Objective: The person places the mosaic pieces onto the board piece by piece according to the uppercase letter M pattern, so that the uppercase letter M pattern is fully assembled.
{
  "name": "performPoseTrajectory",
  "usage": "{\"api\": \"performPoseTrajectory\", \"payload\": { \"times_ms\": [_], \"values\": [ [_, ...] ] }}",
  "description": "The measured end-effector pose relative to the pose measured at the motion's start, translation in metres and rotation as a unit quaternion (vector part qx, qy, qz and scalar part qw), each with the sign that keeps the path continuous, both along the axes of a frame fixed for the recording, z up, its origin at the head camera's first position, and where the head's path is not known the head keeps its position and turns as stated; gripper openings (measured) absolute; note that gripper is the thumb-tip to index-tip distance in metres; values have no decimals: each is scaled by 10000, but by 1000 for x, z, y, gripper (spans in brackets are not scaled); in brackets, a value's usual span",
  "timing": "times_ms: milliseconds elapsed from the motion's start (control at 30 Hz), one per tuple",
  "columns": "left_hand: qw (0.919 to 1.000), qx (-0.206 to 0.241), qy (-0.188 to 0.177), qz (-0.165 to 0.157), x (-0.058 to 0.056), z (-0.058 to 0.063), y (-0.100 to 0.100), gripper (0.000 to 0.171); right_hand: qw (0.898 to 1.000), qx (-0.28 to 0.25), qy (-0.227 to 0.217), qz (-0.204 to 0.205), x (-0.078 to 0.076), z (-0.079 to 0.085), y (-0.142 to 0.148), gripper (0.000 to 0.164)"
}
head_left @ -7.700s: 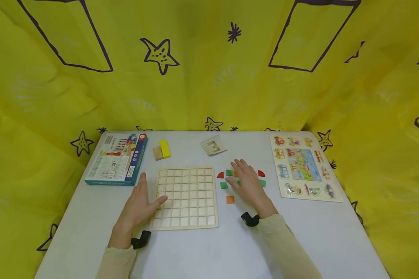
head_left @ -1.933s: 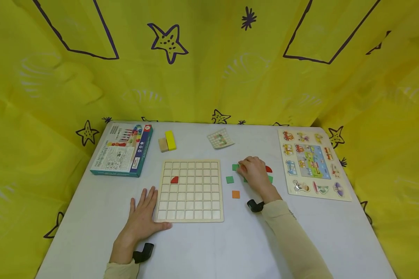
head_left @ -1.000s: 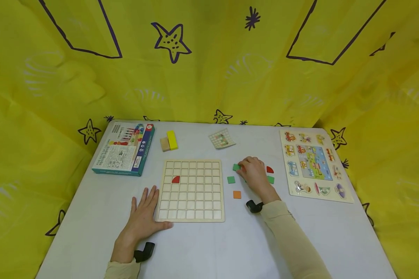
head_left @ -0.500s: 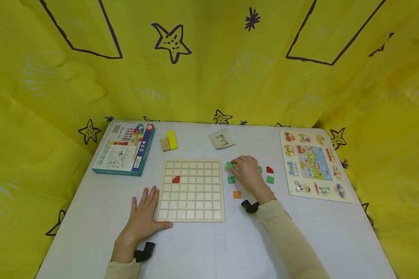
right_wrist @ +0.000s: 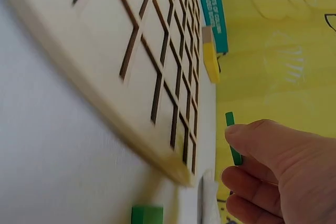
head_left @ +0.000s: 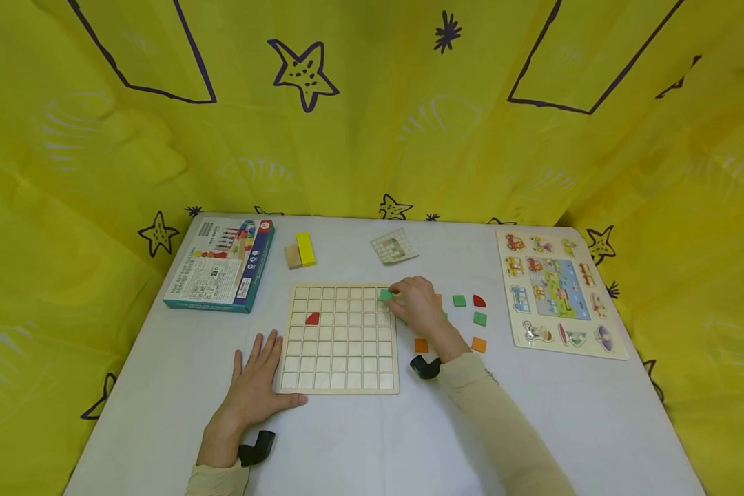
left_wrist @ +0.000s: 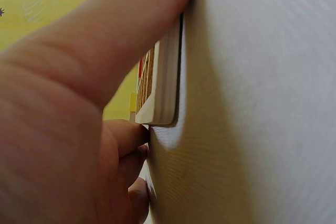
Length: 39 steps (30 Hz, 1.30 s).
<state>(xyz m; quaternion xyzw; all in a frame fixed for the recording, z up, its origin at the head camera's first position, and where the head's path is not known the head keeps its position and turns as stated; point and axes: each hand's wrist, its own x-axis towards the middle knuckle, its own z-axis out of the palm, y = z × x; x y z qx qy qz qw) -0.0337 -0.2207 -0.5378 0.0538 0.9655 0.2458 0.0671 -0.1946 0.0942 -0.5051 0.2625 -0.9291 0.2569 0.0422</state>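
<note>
A wooden grid board (head_left: pixel 332 393) lies on the white table, with one red quarter-circle piece (head_left: pixel 312 319) in a cell towards its upper left. My right hand (head_left: pixel 418 306) pinches a green square tile (head_left: pixel 385 295) between thumb and fingers, over the board's upper right corner. In the right wrist view that green tile (right_wrist: pixel 235 156) is held on edge, raised above the board. My left hand (head_left: pixel 254 382) rests at the board's lower left corner, fingers spread along the left side and thumb along the front edge. The left wrist view shows its thumb (left_wrist: pixel 100 40) against the board's corner.
Right of the board lie loose green tiles (head_left: pixel 459 301), orange tiles (head_left: pixel 479 345) and a red quarter-circle (head_left: pixel 479 301), some partly behind my right hand. Behind are a pattern card (head_left: pixel 395 246), yellow and plain blocks (head_left: pixel 306 249), a game box (head_left: pixel 220 265) and a picture puzzle (head_left: pixel 561 296).
A red quarter-circle has gone from the right-hand group into the grid. My right hand has since picked up a green tile and carried it left over the board. My left hand stays put lately.
</note>
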Motion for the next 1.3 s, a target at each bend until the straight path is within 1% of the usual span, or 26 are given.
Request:
{"api": "performPoseTrajectory", "payload": {
  "times_ms": [100,300,567,700,867,1000,1300],
  "values": [
    [10000,16,35,-3,0,0,0,127,9998,5,68,174,1,-1,-12,21],
    [10000,-2,64,-12,-1,-1,-1,128,9972,49,450,588,1,-6,-35,18],
    [10000,-12,20,-15,-1,-1,-1,128,9929,297,660,942,6,-9,-61,19],
    [10000,-20,21,-17,-2,-1,-1,127,9908,436,680,1084,10,-9,-74,19],
    [10000,-32,31,-25,-2,-1,-1,126,9899,653,552,1133,14,-8,-88,16],
    [10000,29,50,-26,-1,0,-1,126,9888,821,533,1130,16,-9,-95,17],
    [10000,-11,18,-21,-1,-1,-2,125,9879,843,646,1129,17,-11,-100,17]
  ]
}}
